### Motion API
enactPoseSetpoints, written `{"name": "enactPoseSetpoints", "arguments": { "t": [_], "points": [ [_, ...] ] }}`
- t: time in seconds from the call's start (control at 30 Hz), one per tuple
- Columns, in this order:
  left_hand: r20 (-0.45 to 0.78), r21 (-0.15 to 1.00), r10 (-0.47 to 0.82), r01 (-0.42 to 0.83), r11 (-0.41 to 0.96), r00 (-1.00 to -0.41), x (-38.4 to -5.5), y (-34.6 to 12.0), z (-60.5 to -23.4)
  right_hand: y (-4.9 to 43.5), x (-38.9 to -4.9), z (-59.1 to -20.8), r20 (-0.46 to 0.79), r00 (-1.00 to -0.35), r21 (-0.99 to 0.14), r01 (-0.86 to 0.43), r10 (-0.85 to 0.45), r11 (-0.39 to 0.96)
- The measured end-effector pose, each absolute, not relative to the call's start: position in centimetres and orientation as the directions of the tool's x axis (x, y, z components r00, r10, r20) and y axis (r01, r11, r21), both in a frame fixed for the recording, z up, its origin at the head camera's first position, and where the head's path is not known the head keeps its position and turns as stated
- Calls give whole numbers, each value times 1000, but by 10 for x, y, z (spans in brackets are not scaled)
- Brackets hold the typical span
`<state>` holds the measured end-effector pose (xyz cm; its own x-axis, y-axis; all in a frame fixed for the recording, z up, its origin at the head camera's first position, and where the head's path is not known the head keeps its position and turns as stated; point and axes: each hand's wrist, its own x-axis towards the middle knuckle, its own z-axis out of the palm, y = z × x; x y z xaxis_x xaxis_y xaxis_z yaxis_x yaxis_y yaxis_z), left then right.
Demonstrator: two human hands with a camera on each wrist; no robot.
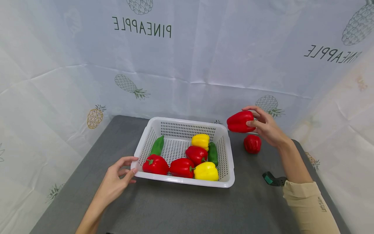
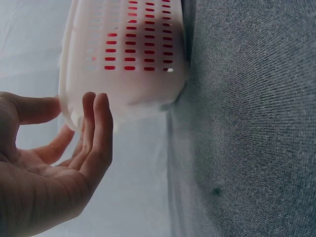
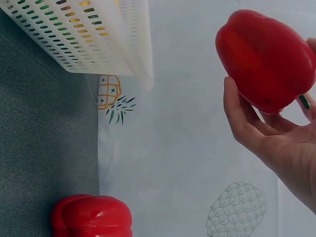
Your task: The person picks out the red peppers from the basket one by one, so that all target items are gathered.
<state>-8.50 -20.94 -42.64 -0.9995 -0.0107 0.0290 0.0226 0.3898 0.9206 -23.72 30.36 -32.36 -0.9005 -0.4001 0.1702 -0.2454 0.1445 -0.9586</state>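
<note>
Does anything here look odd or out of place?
Mainly the lettering on the backdrop: PINEAPPLE runs right to left, so it reads backwards. One red pepper also sits on the table, outside the white basket. I see nothing spilled or damaged.

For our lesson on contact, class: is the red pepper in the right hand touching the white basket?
Apart: the right wrist view shows pale cloth plainly between the held red pepper and white basket.
</note>
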Motion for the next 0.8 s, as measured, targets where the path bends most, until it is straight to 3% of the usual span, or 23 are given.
{"name": "enactPoseSetpoints", "arguments": {
  "t": [0.43,0.8],
  "points": [
    [17,915,-22,7,404,-1000,-86,-208,-426,301,-230,-320,226,-895,-918,-328,-385,224],
    [26,912,-23,14,411,-999,-86,-208,-426,312,-227,-323,292,-877,-900,-387,-382,201]
  ]
}}
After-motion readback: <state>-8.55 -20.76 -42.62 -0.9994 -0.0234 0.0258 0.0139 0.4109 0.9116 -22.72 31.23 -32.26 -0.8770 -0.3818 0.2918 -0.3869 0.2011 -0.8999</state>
